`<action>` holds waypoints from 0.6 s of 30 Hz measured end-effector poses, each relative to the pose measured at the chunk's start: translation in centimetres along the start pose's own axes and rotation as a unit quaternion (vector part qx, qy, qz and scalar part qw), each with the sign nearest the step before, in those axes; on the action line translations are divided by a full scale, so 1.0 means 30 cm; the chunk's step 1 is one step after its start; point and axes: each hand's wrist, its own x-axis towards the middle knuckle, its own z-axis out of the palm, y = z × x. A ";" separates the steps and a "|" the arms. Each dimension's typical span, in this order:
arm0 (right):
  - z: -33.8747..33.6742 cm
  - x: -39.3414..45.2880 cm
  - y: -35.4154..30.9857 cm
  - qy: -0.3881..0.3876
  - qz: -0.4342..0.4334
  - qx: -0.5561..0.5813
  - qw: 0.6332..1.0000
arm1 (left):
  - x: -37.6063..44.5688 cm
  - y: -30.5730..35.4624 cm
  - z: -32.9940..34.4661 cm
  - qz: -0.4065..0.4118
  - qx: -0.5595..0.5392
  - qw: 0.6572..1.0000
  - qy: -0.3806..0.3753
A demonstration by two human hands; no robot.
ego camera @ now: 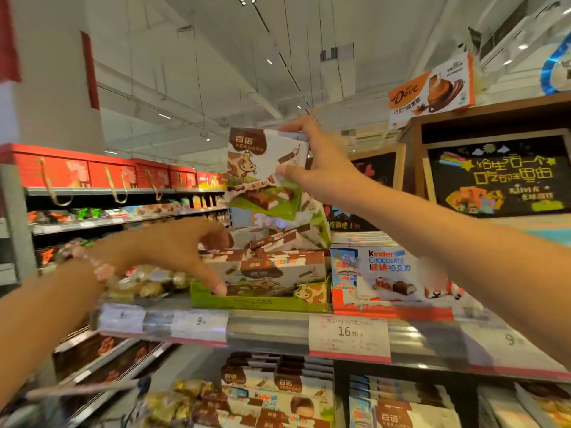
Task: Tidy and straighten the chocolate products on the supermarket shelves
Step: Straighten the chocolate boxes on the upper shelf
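Note:
My right hand [321, 159] holds up a white and brown cow-print chocolate box [256, 162] above the shelf, thumb on its front and fingers on its top edge. Under it sits a green display tray [262, 302] with several more cow-print chocolate boxes [272, 273], some lying tilted at the back. My left hand [173, 248], with a pink bead bracelet on the wrist, reaches to the tray's left end, its fingers apart and touching the boxes there. A Kinder chocolate box [392, 279] stands to the right of the tray.
The shelf edge [268, 329] carries price tags, one reading 16.90. Gold-wrapped sweets [148, 282] lie left of the tray. Lower shelves hold more chocolate boxes [278, 393]. A chalkboard sign [497, 177] and a Dove box [432, 91] stand upper right. Red gift boxes [92, 174] line the left aisle.

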 end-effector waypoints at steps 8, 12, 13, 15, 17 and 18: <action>0.258 0.056 0.040 -0.042 0.008 -0.008 0.999 | -0.003 -0.104 0.086 0.078 0.111 0.969 0.204; 0.309 0.063 0.068 -0.086 0.049 -0.002 0.995 | -0.002 -0.105 0.090 0.085 0.092 0.968 0.216; 0.308 0.065 0.070 -0.111 0.061 -0.009 0.992 | -0.001 -0.106 0.087 0.084 0.091 0.968 0.217; 0.306 0.066 0.070 -0.155 0.071 -0.030 0.985 | -0.001 -0.109 0.081 0.083 0.099 0.968 0.217; 0.308 0.064 0.064 -0.177 0.063 -0.050 0.981 | -0.005 -0.106 0.080 0.100 0.126 0.961 0.226; 0.312 0.063 0.061 -0.183 0.058 -0.056 0.980 | -0.006 -0.102 0.081 0.119 0.147 0.953 0.237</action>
